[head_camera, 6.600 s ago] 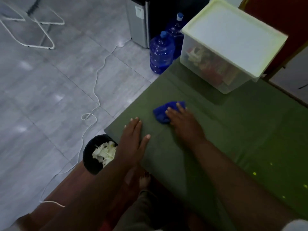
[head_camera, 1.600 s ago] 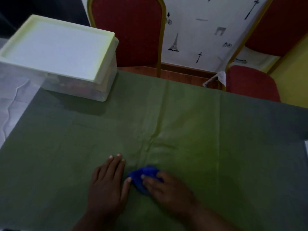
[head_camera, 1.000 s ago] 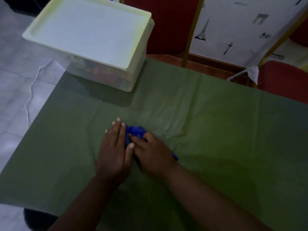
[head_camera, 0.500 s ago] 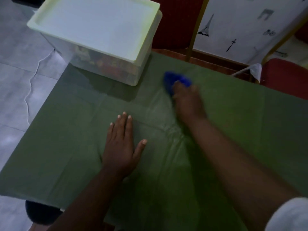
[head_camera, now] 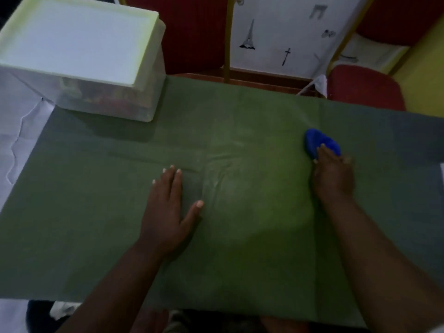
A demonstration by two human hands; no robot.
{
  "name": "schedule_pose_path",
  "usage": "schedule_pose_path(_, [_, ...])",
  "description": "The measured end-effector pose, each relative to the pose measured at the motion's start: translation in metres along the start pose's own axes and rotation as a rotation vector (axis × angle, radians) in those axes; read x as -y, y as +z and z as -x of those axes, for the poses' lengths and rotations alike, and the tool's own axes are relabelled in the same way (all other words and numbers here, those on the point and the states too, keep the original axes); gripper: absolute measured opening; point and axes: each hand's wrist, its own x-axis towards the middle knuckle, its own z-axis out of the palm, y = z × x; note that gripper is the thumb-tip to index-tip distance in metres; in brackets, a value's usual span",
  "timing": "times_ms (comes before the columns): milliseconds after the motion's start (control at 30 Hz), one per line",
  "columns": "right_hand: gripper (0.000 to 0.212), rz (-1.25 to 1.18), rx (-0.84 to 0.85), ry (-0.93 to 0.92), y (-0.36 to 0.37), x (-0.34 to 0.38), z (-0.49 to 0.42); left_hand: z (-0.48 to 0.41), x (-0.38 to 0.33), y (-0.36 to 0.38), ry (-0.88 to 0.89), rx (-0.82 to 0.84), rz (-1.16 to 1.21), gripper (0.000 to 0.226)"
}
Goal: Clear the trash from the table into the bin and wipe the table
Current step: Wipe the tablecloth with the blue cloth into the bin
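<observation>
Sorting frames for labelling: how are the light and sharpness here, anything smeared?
Head view: dim overall, with a brighter patch on the green tablecloth between the hands; the blue cloth and the right hand on it are smeared by motion, the left hand crisper; the lidded plastic box throws a soft shadow on its near side.

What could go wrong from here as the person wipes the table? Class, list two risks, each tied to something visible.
1. The tablecloth is already creased between the hands; hard strokes with the blue cloth under the right hand may bunch it further, should the flat left hand lift.
2. If the tablecloth drags, the lidded box on its far left corner might shift.
</observation>
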Motion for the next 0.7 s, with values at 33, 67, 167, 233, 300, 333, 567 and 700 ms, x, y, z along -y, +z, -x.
schedule_pose_path(33, [0.044, -0.052, -0.054, 0.093, 0.010, -0.009, 0.002, 0.005, -0.007, 0.005, 0.012, 0.017, 0.006, 0.084])
schedule_pose_path(67, [0.036, 0.004, -0.060, 0.168, 0.004, -0.012, 0.015, 0.009, -0.024, 0.014, 0.039, 0.037, 0.018, 0.083])
schedule_pose_path(167, [0.046, -0.186, -0.034, 0.110, 0.017, 0.029, 0.094, 0.018, -0.068, 0.038, 0.098, 0.088, 0.056, 0.083])
schedule_pose_path(233, [0.040, -0.345, -0.005, -0.254, 0.033, 0.072, 0.158, 0.023, -0.084, 0.049, 0.116, 0.105, 0.070, 0.082])
schedule_pose_path(300, [0.030, -0.391, 0.138, -0.656, 0.032, 0.076, 0.216, 0.027, -0.093, 0.058, 0.129, 0.114, 0.088, 0.078])
schedule_pose_path(333, [0.027, -0.265, 0.120, -0.808, 0.032, 0.060, 0.233, 0.029, -0.093, 0.061, 0.132, 0.113, 0.087, 0.077])
schedule_pose_path(567, [0.061, -0.032, 0.013, -0.004, -0.020, -0.129, 0.141, 0.031, -0.094, 0.073, 0.141, 0.119, -0.105, 0.080])
schedule_pose_path(700, [0.033, 0.110, -0.105, 0.241, -0.028, -0.191, 0.115, 0.029, -0.103, 0.074, 0.092, 0.061, -0.133, 0.076])
